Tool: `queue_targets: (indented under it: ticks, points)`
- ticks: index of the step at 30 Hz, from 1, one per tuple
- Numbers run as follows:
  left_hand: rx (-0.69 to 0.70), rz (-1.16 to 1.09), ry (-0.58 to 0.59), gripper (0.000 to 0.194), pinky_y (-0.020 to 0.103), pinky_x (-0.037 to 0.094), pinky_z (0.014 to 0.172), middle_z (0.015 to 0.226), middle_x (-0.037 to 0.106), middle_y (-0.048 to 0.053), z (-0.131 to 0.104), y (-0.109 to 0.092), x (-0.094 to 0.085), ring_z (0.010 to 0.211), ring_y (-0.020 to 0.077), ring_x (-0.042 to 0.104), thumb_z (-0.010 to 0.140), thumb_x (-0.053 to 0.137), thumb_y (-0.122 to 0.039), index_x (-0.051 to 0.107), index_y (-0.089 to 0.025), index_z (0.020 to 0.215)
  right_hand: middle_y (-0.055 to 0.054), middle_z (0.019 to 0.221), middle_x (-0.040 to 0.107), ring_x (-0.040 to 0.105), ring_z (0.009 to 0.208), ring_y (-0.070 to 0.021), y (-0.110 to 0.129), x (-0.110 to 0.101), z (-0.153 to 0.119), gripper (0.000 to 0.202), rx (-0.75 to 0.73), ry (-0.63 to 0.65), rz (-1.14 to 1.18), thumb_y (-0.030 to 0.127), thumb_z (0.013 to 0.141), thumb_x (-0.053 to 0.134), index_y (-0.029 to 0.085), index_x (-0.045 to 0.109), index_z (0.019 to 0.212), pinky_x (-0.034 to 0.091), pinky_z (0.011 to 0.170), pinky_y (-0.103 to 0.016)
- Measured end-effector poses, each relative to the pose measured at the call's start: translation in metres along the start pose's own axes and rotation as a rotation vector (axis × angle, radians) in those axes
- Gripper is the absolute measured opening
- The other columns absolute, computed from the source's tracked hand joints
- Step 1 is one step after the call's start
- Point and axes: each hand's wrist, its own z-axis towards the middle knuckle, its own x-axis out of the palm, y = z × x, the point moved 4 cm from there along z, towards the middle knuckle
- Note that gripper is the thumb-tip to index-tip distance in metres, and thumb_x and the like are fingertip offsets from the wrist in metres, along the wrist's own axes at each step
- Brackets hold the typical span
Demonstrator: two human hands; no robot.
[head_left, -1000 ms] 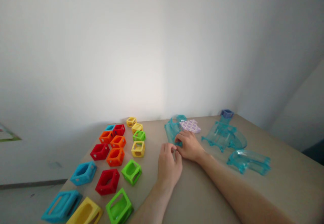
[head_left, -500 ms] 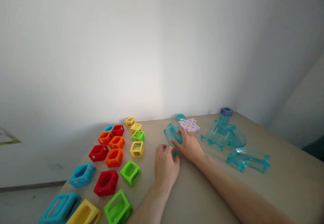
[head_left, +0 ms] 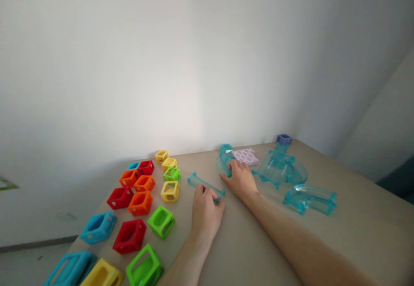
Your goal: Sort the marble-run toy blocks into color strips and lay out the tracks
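My left hand (head_left: pixel 207 210) is closed on a straight, translucent teal track piece (head_left: pixel 201 180), gripping its near end just above the table. To its right, my right hand (head_left: pixel 241 179) bends its fingers over the edge of a rounded translucent teal piece (head_left: pixel 223 163). The thumb points left, apart from the fingers, and the palm hides part of that piece. A white-and-lilac patterned flat box (head_left: pixel 246 156) lies just behind my right hand.
Rows of red, orange, yellow, green and blue cube frames, such as a red one (head_left: pixel 130 236), cover the table's left side. Several teal track pieces lie at the right, including a curved one (head_left: pixel 312 199). A purple cube frame (head_left: pixel 284 139) sits at the back right corner.
The teal pieces that both hands held close together are now apart. My left hand has kept the straight piece to the left, while the rounded piece is further back under my right hand.
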Motion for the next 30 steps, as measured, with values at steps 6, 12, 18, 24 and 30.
queue_targets:
  ticks: [6,12,18,24,30]
  points:
    - [0.018,0.009,-0.033,0.015,0.035,0.047,0.079,0.086,0.052,0.006,0.001,0.001,-0.001,0.081,0.0207,0.056,0.072,0.061,-0.009,0.051,-0.019,0.070,-0.017,0.097,0.060,0.054,0.094,-0.0338,-0.011,-0.014,0.002,0.026,0.081,0.004,-0.108,0.029,0.076,0.067,0.014,0.058,0.095,0.043,0.080,-0.043]
    - [0.017,-0.065,-0.153,0.018,0.037,0.047,0.084,0.092,0.056,0.008,0.004,0.005,0.001,0.090,0.0231,0.057,0.075,0.060,-0.007,0.055,-0.016,0.091,-0.017,0.121,0.051,0.047,0.112,-0.0304,0.016,-0.032,-0.009,0.029,-0.226,-0.133,0.047,0.026,0.084,0.058,0.015,0.059,0.111,0.039,0.096,-0.042]
    - [-0.079,-0.201,-0.335,0.045,0.038,0.045,0.093,0.105,0.054,0.014,0.003,0.007,-0.003,0.102,0.0233,0.055,0.070,0.043,0.007,0.048,-0.011,0.111,-0.007,0.112,0.059,0.053,0.099,-0.0201,0.059,0.002,-0.029,0.024,-0.504,0.220,0.063,0.020,0.089,0.053,0.024,0.062,0.110,0.042,0.088,-0.031]
    - [-0.054,-0.187,-0.265,0.052,0.041,0.041,0.099,0.106,0.054,0.012,0.000,-0.001,-0.003,0.106,0.0237,0.052,0.062,0.045,0.007,0.049,-0.015,0.109,-0.013,0.108,0.064,0.047,0.109,-0.0295,0.072,0.029,0.009,0.022,-0.330,0.161,-0.069,0.016,0.091,0.049,0.019,0.064,0.106,0.038,0.089,-0.043]
    - [-0.080,-0.168,-0.193,0.050,0.041,0.041,0.100,0.106,0.053,0.011,-0.001,-0.003,-0.004,0.107,0.0238,0.051,0.063,0.043,0.007,0.051,-0.016,0.107,-0.010,0.111,0.063,0.058,0.105,-0.0231,0.084,0.064,0.055,0.018,-0.259,0.171,-0.113,0.020,0.095,0.051,0.016,0.063,0.107,0.047,0.089,-0.041]
